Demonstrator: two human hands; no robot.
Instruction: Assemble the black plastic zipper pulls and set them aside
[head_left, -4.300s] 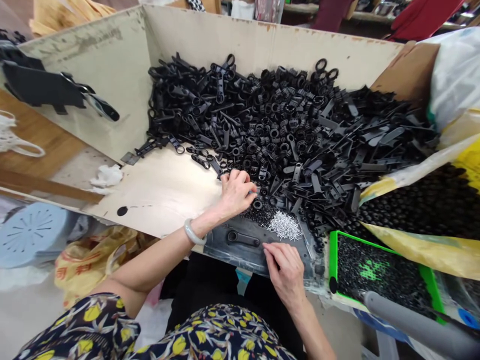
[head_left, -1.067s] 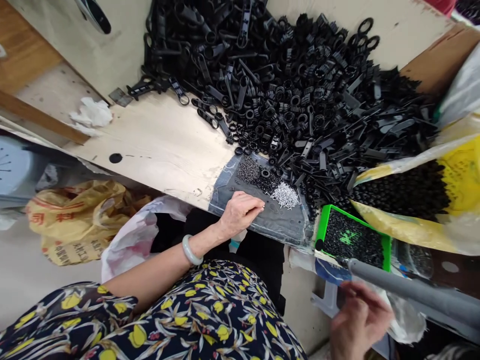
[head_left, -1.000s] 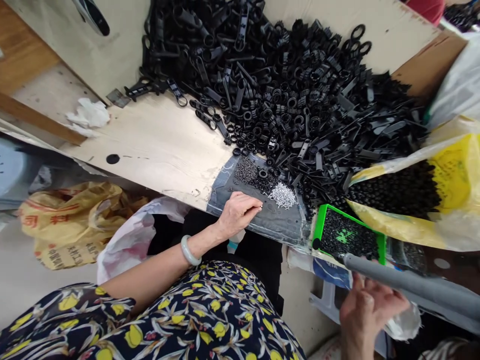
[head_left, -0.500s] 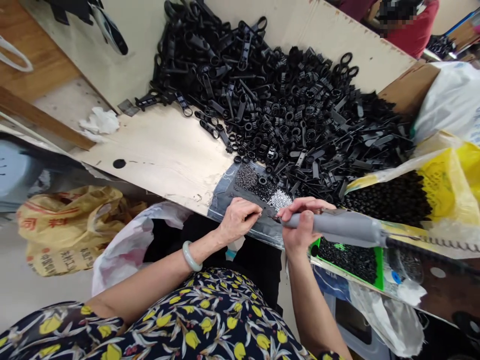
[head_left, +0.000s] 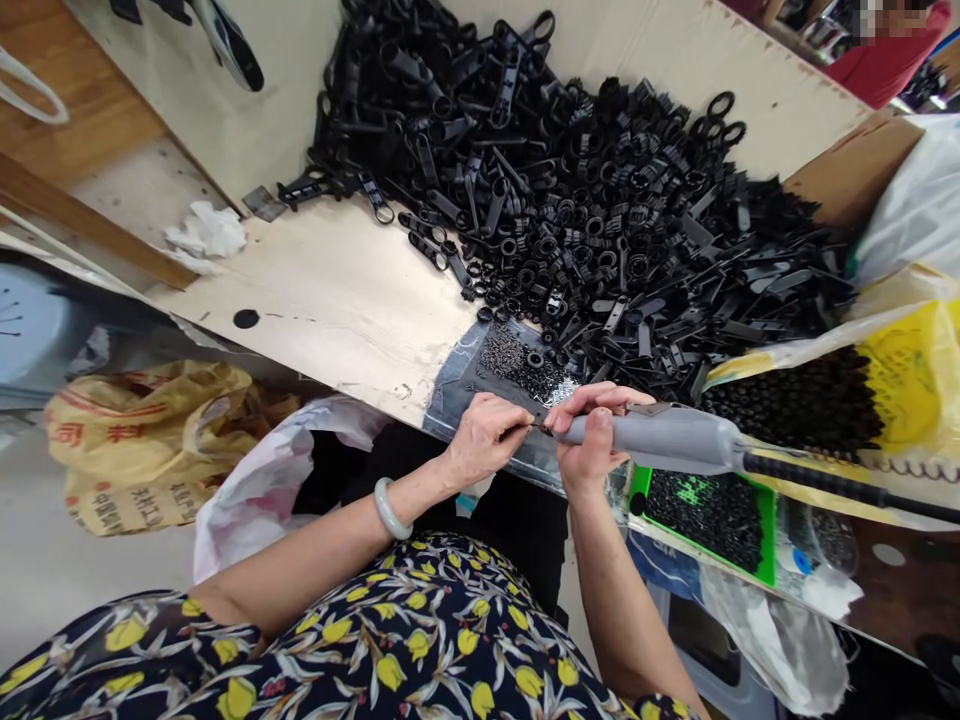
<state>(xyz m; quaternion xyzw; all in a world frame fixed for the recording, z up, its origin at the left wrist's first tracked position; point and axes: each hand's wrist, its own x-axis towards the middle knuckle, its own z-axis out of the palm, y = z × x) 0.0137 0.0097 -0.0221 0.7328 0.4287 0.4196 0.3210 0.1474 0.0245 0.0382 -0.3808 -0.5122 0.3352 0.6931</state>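
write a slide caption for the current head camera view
Right hand holds a grey tool, its tip close to the left hand, near piled black parts.

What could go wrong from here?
1. The grey tool in the right hand points at the left hand; a slip could catch its fingers.
2. The right hand is right by the silver pins, so a careless shift might scatter them.
3. The cord crosses the yellow bag in view; contact is unclear, but it might snag.
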